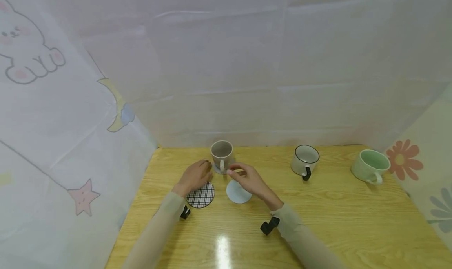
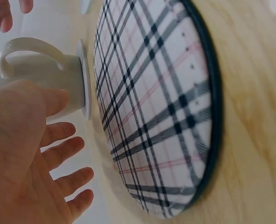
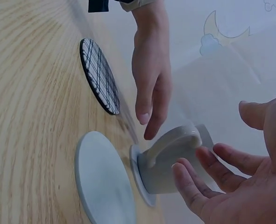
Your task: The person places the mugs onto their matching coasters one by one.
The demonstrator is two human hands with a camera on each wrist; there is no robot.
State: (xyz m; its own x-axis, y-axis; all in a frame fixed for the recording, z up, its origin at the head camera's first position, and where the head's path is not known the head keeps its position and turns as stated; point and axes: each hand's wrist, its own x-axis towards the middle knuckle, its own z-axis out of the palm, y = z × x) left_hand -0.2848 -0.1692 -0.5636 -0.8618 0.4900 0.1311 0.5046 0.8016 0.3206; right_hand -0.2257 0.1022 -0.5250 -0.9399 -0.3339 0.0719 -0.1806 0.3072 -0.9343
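Observation:
A greyish-white mug (image 1: 221,154) stands upright on a pale round coaster (image 3: 136,175) at the back of the table, its handle facing me. My left hand (image 1: 195,177) is at the mug's left side, above a plaid coaster (image 2: 152,93); in the left wrist view its fingers (image 2: 65,151) are spread apart. On the other side, my right hand (image 1: 250,180) hovers over a light-blue round coaster (image 1: 238,191), its relaxed fingertips close to the mug's handle (image 3: 173,140). Neither hand grips anything.
To the right stands a white mug (image 1: 305,160) with a black rim and handle. A light green mug (image 1: 370,166) sits farther right near the table's edge. Behind the wooden table (image 1: 339,222) hangs a pale sheet (image 1: 226,73), with printed drawings on the side sheets.

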